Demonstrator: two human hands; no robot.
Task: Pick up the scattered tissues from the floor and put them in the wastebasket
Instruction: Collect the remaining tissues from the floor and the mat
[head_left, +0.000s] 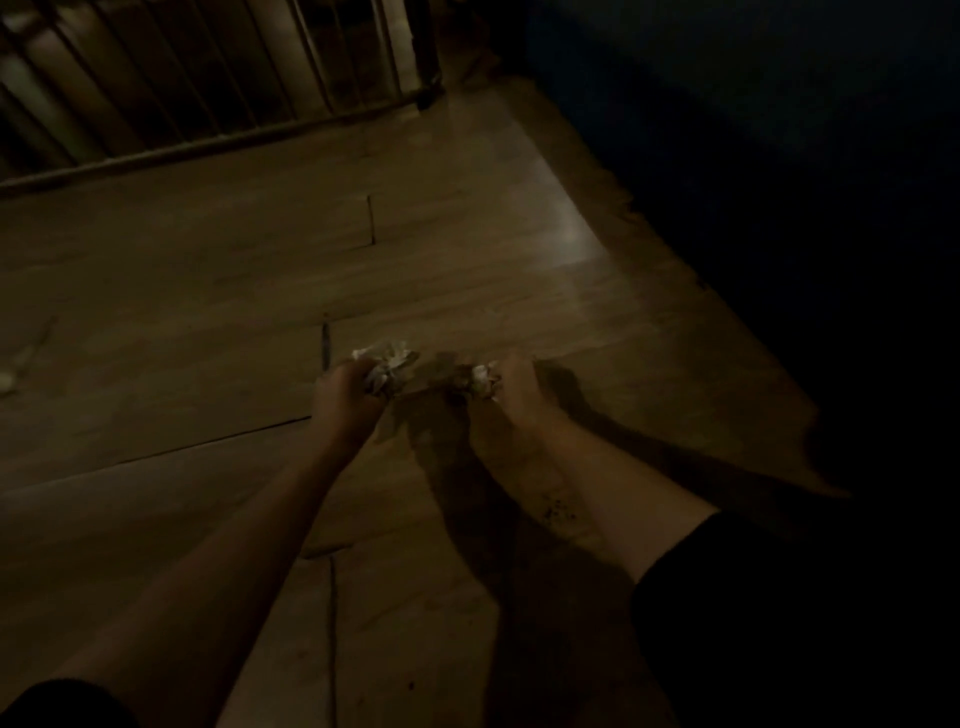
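Tissues (387, 366) — inside each fist's grip

In dim light both arms reach out over the wooden floor (208, 270). The left hand (345, 392) is closed around a crumpled tissue (387, 364) poking out past its fingers (358, 371); the right hand (511, 387) clutches a smaller wad (484, 375). A railing (208, 93) stands far beyond the fingers.

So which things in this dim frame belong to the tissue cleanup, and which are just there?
Job:
left hand closed on crumpled tissues
right hand closed on a smaller tissue wad
pale scrap at far left, possibly a tissue

Just there:
railing
wood floor

No wastebasket visible.
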